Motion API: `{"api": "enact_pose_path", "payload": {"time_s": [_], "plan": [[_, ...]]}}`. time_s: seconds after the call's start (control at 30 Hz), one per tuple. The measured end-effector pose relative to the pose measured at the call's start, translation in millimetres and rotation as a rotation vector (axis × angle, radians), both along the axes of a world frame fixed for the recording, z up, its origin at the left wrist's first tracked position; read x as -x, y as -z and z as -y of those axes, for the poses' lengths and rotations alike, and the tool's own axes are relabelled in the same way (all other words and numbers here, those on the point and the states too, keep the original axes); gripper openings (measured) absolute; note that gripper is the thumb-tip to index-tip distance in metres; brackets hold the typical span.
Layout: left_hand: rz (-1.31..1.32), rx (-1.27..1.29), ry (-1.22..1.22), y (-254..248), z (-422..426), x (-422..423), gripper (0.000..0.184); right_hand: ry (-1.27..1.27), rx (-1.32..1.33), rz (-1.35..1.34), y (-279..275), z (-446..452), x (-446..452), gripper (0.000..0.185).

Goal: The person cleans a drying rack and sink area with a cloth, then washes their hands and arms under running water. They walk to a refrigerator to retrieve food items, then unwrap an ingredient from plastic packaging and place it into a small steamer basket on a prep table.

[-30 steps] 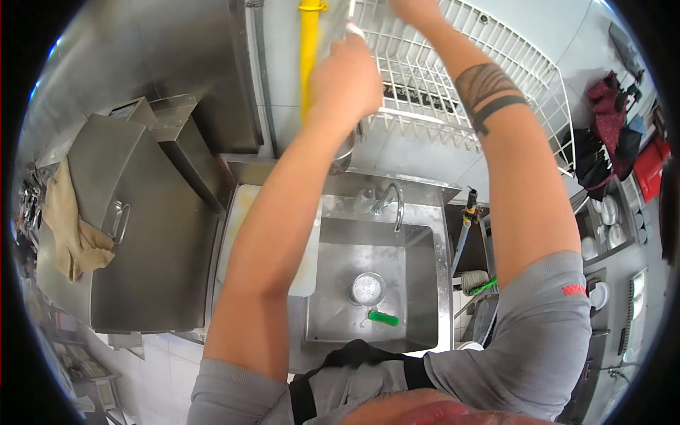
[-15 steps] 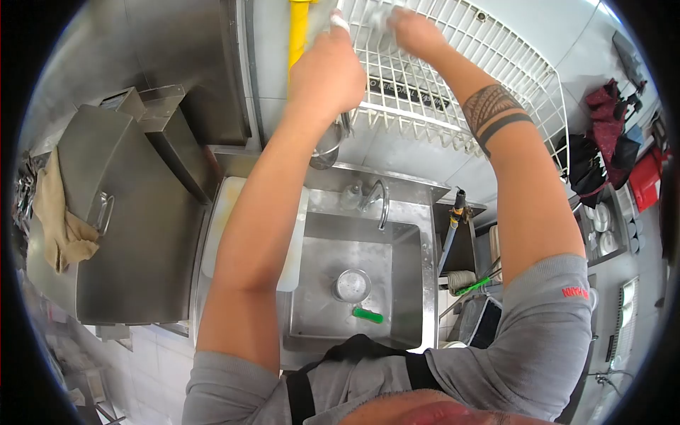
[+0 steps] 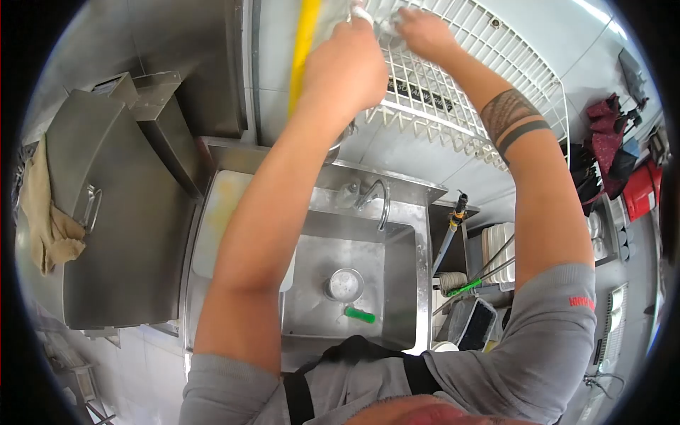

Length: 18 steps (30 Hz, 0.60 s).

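Left hand (image 3: 347, 65) fisted, right hand (image 3: 427, 35) curled — both raised.

We are looking at a white rack (image 3: 453, 53) with white lettering on its black sign (image 3: 421, 95). We are noticing a white item (image 3: 363, 14) at the left hand (image 3: 347, 67), and a bright yellow pipe (image 3: 304, 49). A dark, patterned tattoo (image 3: 510, 113) with a plain band is marking the right arm (image 3: 549, 198). We are picking out a grey sleeve (image 3: 549, 326) with red lettering (image 3: 582, 302), black straps (image 3: 299, 398), a green object (image 3: 360, 315) in the silver-grey sink (image 3: 400, 276), a tan cloth (image 3: 44, 219), and yellow patches on a white board (image 3: 221, 212).
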<state>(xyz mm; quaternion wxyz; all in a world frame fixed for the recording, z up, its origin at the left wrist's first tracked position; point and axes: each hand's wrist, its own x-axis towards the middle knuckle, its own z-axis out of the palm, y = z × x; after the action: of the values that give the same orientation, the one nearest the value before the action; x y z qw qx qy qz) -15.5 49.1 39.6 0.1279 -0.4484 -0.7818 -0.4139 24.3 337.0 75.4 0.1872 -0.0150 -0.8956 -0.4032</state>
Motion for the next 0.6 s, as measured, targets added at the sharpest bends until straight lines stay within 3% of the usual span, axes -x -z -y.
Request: {"api": "enact_pose_path", "payload": {"time_s": [0.1,0.2,0.33,0.37,0.4,0.47,0.53,0.57,0.6], "plan": [[0.005,0.006,0.037,-2,5,-1,0.039,0.034,0.028,-0.278,-34,37,-15,0.022],[-0.035,0.017,0.031,-3,4,0,0.045,-0.02,-0.029,-0.055,6,13,-7,0.022],[-0.031,0.026,0.057,-2,6,1,0.052,0.15,0.085,-0.219,-24,24,-11,0.024],[-0.001,0.011,0.05,-1,5,0,0.048,0.152,0.196,-0.285,-1,18,-7,0.025],[0.024,-0.005,0.044,-3,4,-1,0.045,-0.006,0.036,-0.094,4,21,-12,0.025],[0.02,0.003,0.041,-5,4,-1,0.048,0.118,0.039,-0.004,-24,18,-19,0.027],[0.022,0.016,0.029,-5,6,-1,0.051,0.168,0.027,-0.308,-51,21,-20,0.028],[0.028,0.03,0.033,-6,6,-2,0.057,0.079,0.121,-0.451,-64,29,-25,0.026],[0.034,0.042,0.036,-6,7,-2,0.063,0.074,0.124,-0.454,-63,24,-22,0.026]]}}
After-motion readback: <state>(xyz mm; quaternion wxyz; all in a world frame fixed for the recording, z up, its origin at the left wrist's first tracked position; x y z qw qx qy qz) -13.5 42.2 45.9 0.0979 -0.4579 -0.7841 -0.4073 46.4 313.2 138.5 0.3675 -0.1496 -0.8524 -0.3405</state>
